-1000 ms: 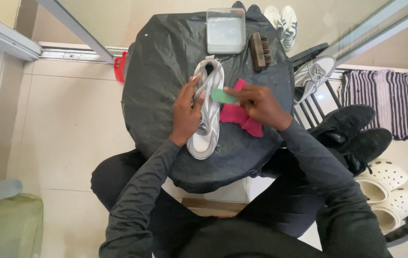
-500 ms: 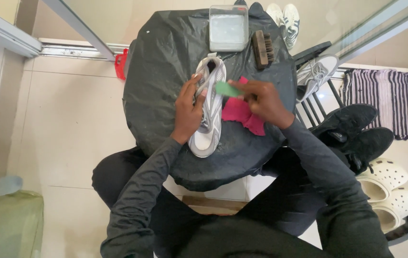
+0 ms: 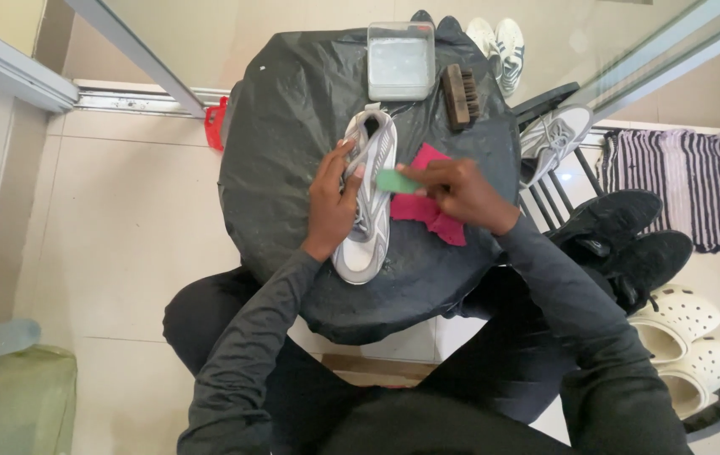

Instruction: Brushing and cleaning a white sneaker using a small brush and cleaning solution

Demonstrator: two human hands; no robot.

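Tiled floor, round tabletop (image 3: 292,152) under black plastic. Left hand (image 3: 330,202) clamps the grey shoe (image 3: 368,198) lying mid-tabletop; right hand (image 3: 457,190) pinches a green sponge (image 3: 393,181) against it. Best worked with short strokes, shoe pinned flat.

One grey-white sneaker (image 3: 366,202); one green brush (image 3: 395,181); one pink cloth (image 3: 427,211); one brown brush (image 3: 461,94); one clear tub (image 3: 401,61); two hands, left (image 3: 330,202) and right (image 3: 461,190).

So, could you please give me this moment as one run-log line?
left hand: steadies sneaker | right hand: holds green pad against sneaker | red cloth under right hand | brush, tub behind
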